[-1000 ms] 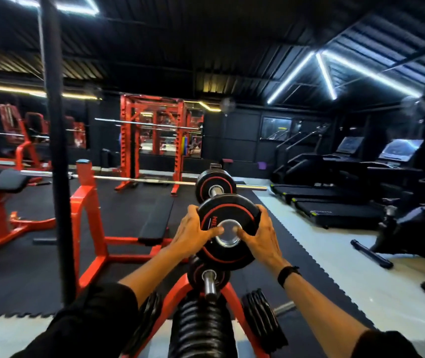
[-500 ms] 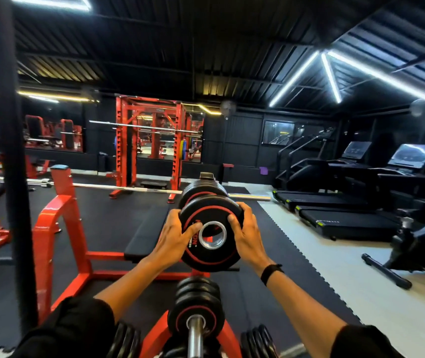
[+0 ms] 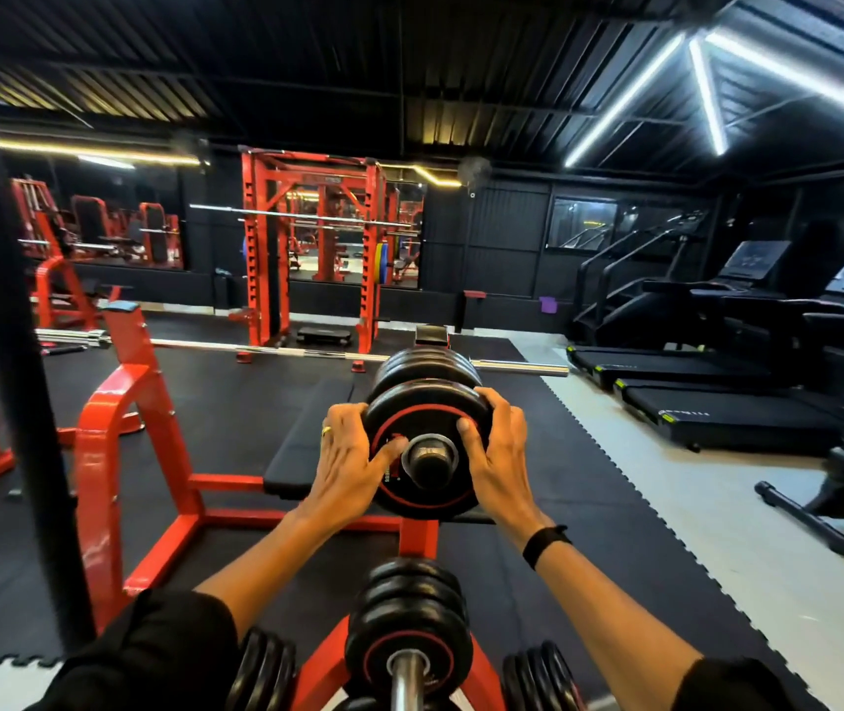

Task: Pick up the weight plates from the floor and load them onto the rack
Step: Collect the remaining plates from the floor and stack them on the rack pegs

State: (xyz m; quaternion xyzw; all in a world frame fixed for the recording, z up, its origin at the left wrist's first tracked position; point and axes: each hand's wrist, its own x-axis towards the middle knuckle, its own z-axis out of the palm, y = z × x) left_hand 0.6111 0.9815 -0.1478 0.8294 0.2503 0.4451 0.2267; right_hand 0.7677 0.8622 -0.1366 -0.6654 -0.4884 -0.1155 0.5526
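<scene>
A black weight plate with a red ring (image 3: 412,497) sits on the upper peg (image 3: 430,461) of the red plate rack (image 3: 417,538), in front of several plates stacked behind it (image 3: 422,366). My left hand (image 3: 350,459) grips its left rim, thumb on the face. My right hand (image 3: 497,449) grips its right rim, thumb near the hub. The peg's end shows through the plate's hole. A lower peg (image 3: 407,674) carries more black plates (image 3: 409,623). Further plates hang at the lower left (image 3: 261,674) and lower right (image 3: 543,679).
A red bench frame (image 3: 117,443) with a black pad (image 3: 307,438) stands just beyond the rack. A black upright post (image 3: 4,320) rises at the left. A barbell (image 3: 517,366) lies across the floor mat. Treadmills (image 3: 707,407) line the right side; a red power rack (image 3: 312,248) stands at the back.
Both hands carried the plate forward and slid it onto the upper peg; the peg's end now pokes through the hole. The view has moved closer to the rack.
</scene>
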